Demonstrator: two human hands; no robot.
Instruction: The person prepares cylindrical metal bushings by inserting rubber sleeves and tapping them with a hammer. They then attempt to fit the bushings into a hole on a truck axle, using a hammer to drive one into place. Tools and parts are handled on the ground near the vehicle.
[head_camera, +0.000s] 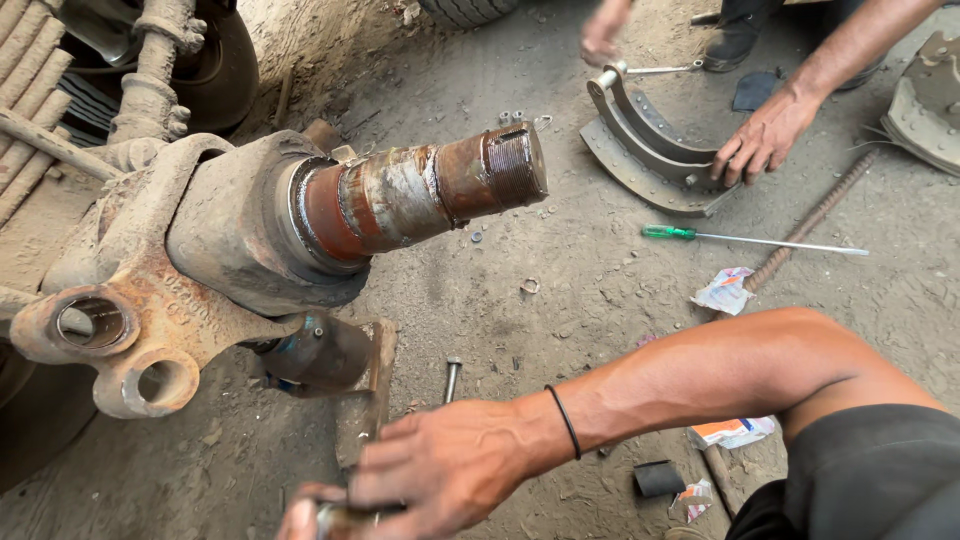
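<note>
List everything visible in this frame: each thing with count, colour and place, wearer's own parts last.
axle spindle: one, rusty brown with bare metal bands and a threaded tip, centre left, pointing right
steering knuckle: one, dusty rust-brown with two round eyes, left
brake shoes: curved grey set, upper right on the ground
co-worker's hand: one, resting on the brake shoes; a second hand at the top edge
screwdriver: one, green handle, right of centre on the ground
ribbed steel bar: one, rusty, right
loose bolt: one, grey, lower centre
crumpled wrappers: white and orange, right
right hand: black wristband, bottom centre, on a small metal part
left hand: bottom edge, mostly out of frame
</note>
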